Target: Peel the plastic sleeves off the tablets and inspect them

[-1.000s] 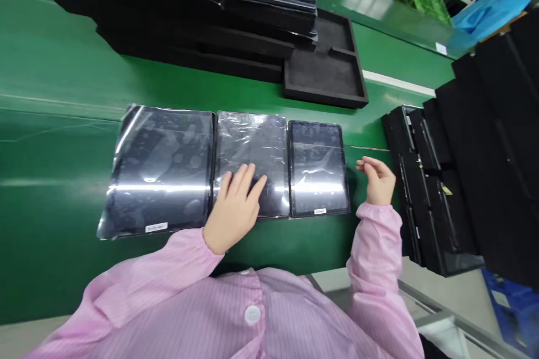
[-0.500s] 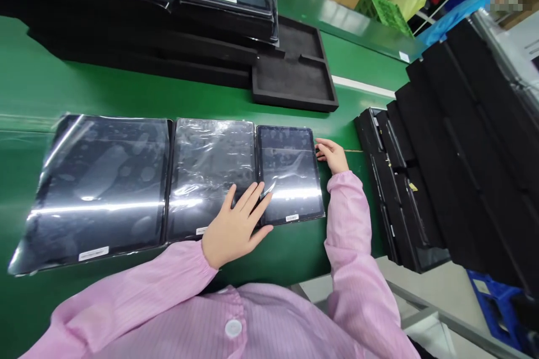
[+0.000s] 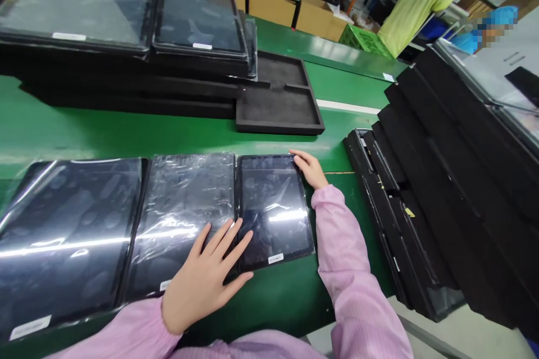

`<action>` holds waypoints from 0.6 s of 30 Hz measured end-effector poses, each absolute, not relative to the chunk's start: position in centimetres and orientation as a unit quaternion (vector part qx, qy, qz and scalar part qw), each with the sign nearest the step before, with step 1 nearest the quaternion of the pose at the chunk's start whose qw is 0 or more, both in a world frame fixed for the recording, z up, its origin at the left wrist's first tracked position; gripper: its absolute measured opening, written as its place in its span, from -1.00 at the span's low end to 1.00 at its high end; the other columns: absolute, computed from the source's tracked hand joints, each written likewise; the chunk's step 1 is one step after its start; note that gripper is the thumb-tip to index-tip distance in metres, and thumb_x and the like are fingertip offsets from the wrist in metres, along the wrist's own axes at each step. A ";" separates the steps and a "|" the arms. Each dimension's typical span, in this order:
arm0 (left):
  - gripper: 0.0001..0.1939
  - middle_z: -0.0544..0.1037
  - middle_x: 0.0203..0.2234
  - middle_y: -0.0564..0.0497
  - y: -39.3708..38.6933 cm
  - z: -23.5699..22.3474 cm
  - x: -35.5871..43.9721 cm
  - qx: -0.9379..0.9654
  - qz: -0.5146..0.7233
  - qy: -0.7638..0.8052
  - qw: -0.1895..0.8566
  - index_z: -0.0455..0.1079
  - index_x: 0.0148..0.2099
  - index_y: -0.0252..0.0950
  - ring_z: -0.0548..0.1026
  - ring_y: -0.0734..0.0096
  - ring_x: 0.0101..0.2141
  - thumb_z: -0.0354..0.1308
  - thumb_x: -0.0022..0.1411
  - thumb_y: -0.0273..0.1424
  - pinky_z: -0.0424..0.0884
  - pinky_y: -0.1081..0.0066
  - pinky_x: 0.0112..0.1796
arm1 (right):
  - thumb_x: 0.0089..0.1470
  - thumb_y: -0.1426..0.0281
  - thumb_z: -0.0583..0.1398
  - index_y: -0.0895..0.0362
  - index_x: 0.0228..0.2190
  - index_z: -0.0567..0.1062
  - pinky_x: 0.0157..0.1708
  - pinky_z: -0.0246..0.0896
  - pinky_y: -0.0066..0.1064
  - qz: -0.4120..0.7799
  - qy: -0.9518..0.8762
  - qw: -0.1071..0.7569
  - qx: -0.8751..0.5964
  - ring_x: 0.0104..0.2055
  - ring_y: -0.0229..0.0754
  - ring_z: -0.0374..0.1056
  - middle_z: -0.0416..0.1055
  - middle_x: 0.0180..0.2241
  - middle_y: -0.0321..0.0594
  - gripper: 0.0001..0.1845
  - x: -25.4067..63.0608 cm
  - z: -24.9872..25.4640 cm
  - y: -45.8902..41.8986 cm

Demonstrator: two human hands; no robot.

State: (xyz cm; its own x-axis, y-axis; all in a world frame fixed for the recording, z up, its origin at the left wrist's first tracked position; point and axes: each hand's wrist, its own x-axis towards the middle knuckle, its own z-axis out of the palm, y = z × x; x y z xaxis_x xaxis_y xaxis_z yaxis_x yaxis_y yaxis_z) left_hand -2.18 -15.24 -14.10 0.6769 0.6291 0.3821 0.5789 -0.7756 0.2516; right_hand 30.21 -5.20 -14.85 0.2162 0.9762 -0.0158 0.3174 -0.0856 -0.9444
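Three dark tablet-like screens in clear film lie side by side. My left hand is open, its fingers spread over the lower right part of the middle screen and reaching the left edge of the right screen. My right hand rests at the far right corner of that right screen, fingers stretched out along its edge; it does not grasp it. The left screen is larger and untouched. Small white labels mark the near edges of all three.
Beyond them, on the green work surface, stand black foam trays and stacks topped with more screens. At right rises a tall stack of black trays. In the background are a person in yellow, a green crate and cardboard boxes.
My right hand has come from beside the right screen onto its far corner. The whole view has tilted up, so the screens appear lower. My left hand stays spread near the middle screen.
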 end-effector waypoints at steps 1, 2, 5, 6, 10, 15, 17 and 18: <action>-0.43 0.52 0.17 -0.17 -15.2 -14.1 -2.2 0.914 0.229 0.331 0.055 0.47 0.19 -0.18 0.47 0.09 0.17 -0.15 0.44 0.00 0.11 0.06 0.29 | 0.05 0.18 0.27 0.04 -0.18 0.64 -0.13 0.43 -0.31 0.361 -0.518 0.446 -0.635 -0.08 -0.11 0.45 0.58 -0.07 -0.19 -0.68 29.9 -14.8 -5.0; -0.43 0.53 0.17 -0.16 -15.2 -14.1 -2.2 0.913 0.231 0.331 0.056 0.47 0.19 -0.17 0.47 0.10 0.17 -0.15 0.44 0.01 0.10 0.06 0.30 | 0.04 0.21 0.28 0.04 -0.19 0.64 -0.12 0.42 -0.31 0.354 -0.528 0.444 -0.632 -0.06 -0.10 0.45 0.57 -0.06 -0.19 -0.70 29.6 -14.8 -4.9; -0.47 0.55 0.15 -0.14 -15.1 -14.1 -2.2 0.909 0.249 0.329 0.066 0.48 0.17 -0.15 0.49 0.11 0.14 -0.10 0.43 0.01 0.06 0.09 0.32 | 0.02 0.27 0.29 0.04 -0.21 0.64 -0.19 0.42 -0.33 0.338 -0.554 0.432 -0.627 -0.03 -0.08 0.46 0.56 -0.06 -0.18 -0.74 29.0 -14.4 -4.5; -0.47 0.55 0.14 -0.13 -15.1 -14.1 -2.2 0.906 0.253 0.330 0.075 0.49 0.16 -0.15 0.50 0.11 0.13 -0.07 0.41 0.02 0.04 0.11 0.33 | 0.01 0.28 0.30 0.04 -0.22 0.64 -0.19 0.42 -0.33 0.331 -0.562 0.428 -0.626 -0.03 -0.08 0.46 0.56 -0.07 -0.18 -0.75 28.9 -14.3 -4.4; -0.51 0.58 0.10 -0.11 -15.1 -14.1 -2.3 0.897 0.267 0.333 0.118 0.56 0.07 -0.14 0.53 0.15 0.11 0.03 0.37 0.03 -0.01 0.23 0.35 | 0.00 0.32 0.32 0.05 -0.28 0.65 -0.11 0.42 -0.24 0.305 -0.586 0.417 -0.625 0.01 -0.04 0.46 0.56 -0.09 -0.12 -0.81 29.3 -13.4 -4.6; -0.77 0.67 -0.03 0.07 -15.2 -13.9 -2.3 0.883 0.332 0.303 0.136 0.59 -0.07 -0.07 0.58 0.32 0.00 0.15 0.36 -0.18 0.07 0.31 0.33 | 0.01 0.37 0.30 0.02 -0.40 0.66 0.17 0.24 -0.01 0.275 -0.612 0.411 -0.617 0.08 0.03 0.44 0.57 -0.07 -0.10 -0.91 29.9 -12.0 -5.3; -0.78 0.69 -0.09 0.09 -15.1 -13.9 -2.2 0.886 0.339 0.293 0.119 0.59 -0.09 -0.10 0.58 0.36 -0.03 0.13 0.38 -0.22 0.06 0.31 0.33 | 0.03 0.35 0.29 0.01 -0.44 0.64 0.22 0.19 0.04 0.274 -0.622 0.408 -0.610 0.09 0.06 0.43 0.58 -0.06 -0.10 -0.91 29.8 -11.2 -5.7; -0.76 0.69 -0.12 0.08 -15.1 -13.8 -2.1 0.888 0.341 0.289 0.108 0.59 -0.11 -0.12 0.57 0.38 -0.05 0.10 0.40 -0.23 0.05 0.31 0.33 | 0.04 0.33 0.28 0.02 -0.45 0.63 0.22 0.19 0.06 0.277 -0.625 0.407 -0.606 0.10 0.07 0.43 0.59 -0.06 -0.09 -0.90 29.8 -10.8 -5.9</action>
